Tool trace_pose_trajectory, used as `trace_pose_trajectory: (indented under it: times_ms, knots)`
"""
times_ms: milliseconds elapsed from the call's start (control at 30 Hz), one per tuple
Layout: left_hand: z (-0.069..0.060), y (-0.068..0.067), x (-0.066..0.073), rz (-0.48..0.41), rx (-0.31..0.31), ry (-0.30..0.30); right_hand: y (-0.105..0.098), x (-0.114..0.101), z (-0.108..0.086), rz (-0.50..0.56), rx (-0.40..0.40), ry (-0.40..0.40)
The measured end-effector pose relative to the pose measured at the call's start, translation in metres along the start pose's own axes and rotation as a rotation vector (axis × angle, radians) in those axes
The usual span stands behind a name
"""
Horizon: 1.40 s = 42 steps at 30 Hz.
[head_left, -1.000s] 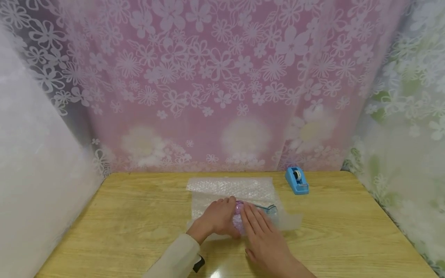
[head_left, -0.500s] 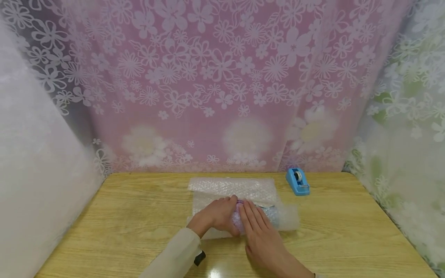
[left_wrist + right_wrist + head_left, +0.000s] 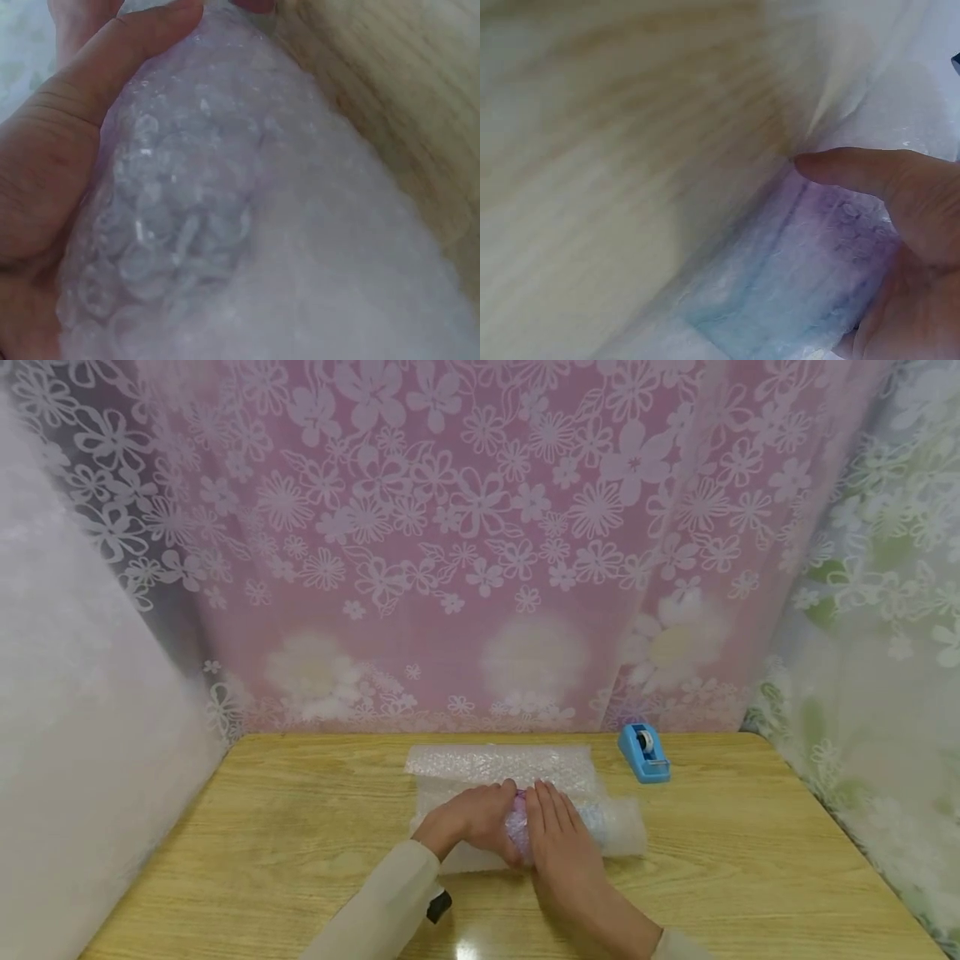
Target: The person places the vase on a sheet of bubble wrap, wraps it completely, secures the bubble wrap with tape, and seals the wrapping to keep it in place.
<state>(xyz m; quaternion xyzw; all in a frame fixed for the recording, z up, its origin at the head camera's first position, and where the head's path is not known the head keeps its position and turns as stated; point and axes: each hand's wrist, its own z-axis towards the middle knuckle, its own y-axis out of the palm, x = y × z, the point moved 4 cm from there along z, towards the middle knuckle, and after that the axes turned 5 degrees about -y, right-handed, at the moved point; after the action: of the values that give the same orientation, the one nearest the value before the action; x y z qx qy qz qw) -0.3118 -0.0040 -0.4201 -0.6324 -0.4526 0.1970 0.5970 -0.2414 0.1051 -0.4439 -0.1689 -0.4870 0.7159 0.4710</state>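
A see-through purple-to-blue cylinder (image 3: pixel 810 247), like a bottle or cup, lies on its side inside bubble wrap (image 3: pixel 217 172). Its exact kind is blurred by the wrap. My left hand (image 3: pixel 476 818) holds its left part, thumb along the near side. Beside it my right hand (image 3: pixel 566 843) holds the middle, fingers laid over the top and thumb (image 3: pixel 855 166) on the near side. Past the right hand, a loose end of the wrap (image 3: pixel 626 827) sticks out. The unrolled part of the bubble wrap sheet (image 3: pixel 502 762) lies flat behind both hands.
A blue tape dispenser (image 3: pixel 643 753) stands on the wooden table (image 3: pixel 300 827) at the back right. A pink flowered curtain (image 3: pixel 450 568) hangs behind the table, with pale sheets at both sides. A small black piece (image 3: pixel 439 907) sits by my left wrist.
The wrap now covers the cylinder's blue end, which showed more clearly a second ago. My right hand has turned slightly more upright and shifted a little over the roll. The left has barely moved.
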Motion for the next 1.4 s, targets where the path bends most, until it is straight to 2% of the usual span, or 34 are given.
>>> trace_pose_trajectory:
  times_ms: [200,433,633,800,1033,1133,1267,1400]
  knots:
    - [0.005,-0.003,-0.002,-0.089,-0.084,-0.009,0.004,0.004,0.005,0.028,0.056,0.014]
    - [0.007,-0.002,-0.006,-0.197,-0.115,-0.013,0.005,0.006,0.01,-0.002,0.049,0.011]
    - [0.009,-0.004,-0.01,-0.235,-0.166,-0.039,0.002,0.008,0.014,-0.009,0.102,-0.023]
    - [0.008,-0.002,-0.012,-0.261,-0.192,-0.039,-0.001,0.009,0.015,0.022,0.06,-0.049]
    - [0.002,0.004,-0.01,-0.294,-0.231,0.015,-0.011,0.008,0.014,0.068,-0.095,-0.067]
    - [0.0,0.004,-0.008,-0.297,-0.239,0.016,-0.014,0.007,0.011,0.086,-0.143,-0.059]
    - [-0.002,0.005,-0.006,-0.276,-0.256,0.005,-0.017,0.005,0.007,0.096,-0.124,-0.061]
    - [-0.003,0.003,-0.006,-0.235,-0.24,0.009,-0.02,0.005,0.006,0.094,-0.097,-0.068]
